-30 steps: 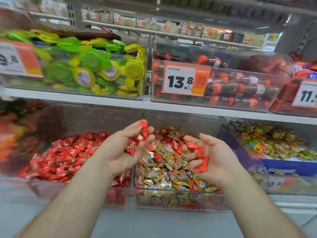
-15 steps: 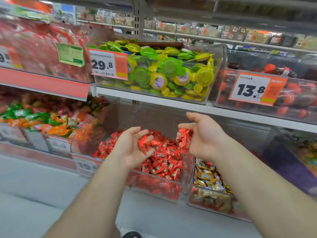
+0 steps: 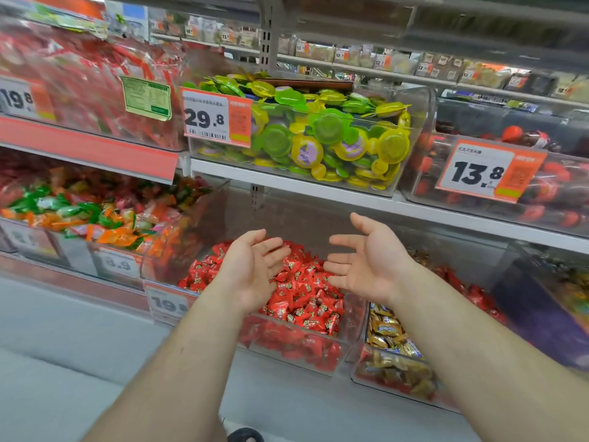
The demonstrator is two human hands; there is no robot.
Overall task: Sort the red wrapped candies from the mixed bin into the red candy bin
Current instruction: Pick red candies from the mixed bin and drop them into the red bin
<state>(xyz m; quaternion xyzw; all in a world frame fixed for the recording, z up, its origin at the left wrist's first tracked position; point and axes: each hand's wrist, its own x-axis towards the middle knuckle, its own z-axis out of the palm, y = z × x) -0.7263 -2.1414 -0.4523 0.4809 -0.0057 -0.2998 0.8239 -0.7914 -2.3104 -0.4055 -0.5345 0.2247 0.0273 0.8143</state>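
Both hands hang palm-up over the red candy bin [image 3: 331, 355], a clear plastic box on the lower shelf: the left hand [image 3: 255, 269] and the right hand [image 3: 366, 263] have their fingers spread and relaxed, and neither holds anything. Below and between them lie the red wrapped candies [image 3: 302, 288], heaped in that bin; each wrapper carries a small dark and yellow printed mark, too small to read. The price tag on the bin's front [image 3: 167, 303] begins "19", with the rest hidden behind the left forearm. To the right, the mixed bin [image 3: 392, 381] shows gold wrappers with blue lettering that cannot be made out, together with some red ones; the right forearm covers much of it. On the upper shelf, a bin of green and yellow round packs [image 3: 318, 138] bears a tag reading "29.8" [image 3: 216, 118], with a barcode and a line of small characters too fine to read. Further right, a tag reads "13.8" [image 3: 487, 169] on a bin of dark, red-capped bottles, blurred. At the far left a tag reads "19.8" [image 3: 19, 98], cut off by the frame edge, beside a green label [image 3: 147, 97] whose text is illegible. Another tag below reads "8.9" [image 3: 118, 264], faint and blurred, under orange and green sweets.
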